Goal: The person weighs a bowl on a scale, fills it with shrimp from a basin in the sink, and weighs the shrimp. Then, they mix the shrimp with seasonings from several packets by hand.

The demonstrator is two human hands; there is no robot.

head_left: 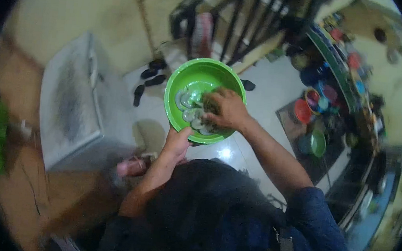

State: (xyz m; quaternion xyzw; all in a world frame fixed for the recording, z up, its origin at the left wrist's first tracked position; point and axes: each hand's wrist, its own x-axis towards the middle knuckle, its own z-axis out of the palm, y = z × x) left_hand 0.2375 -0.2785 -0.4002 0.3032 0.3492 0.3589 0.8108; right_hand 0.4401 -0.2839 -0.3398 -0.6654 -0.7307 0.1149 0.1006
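Dark shirt (319, 224), green basin (200, 75), left hand (178, 141) on rim, right hand (224, 109) inside.

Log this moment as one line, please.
left hand: holding green bowl at edge | right hand: inside bowl, at pale pieces | pieces: type unclear

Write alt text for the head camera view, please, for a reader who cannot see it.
A person's left hand grips the near rim of a green bowl while the right hand reaches inside, beside blurred, pale, rounded pieces. Dark footwear lies on the pale floor beyond.
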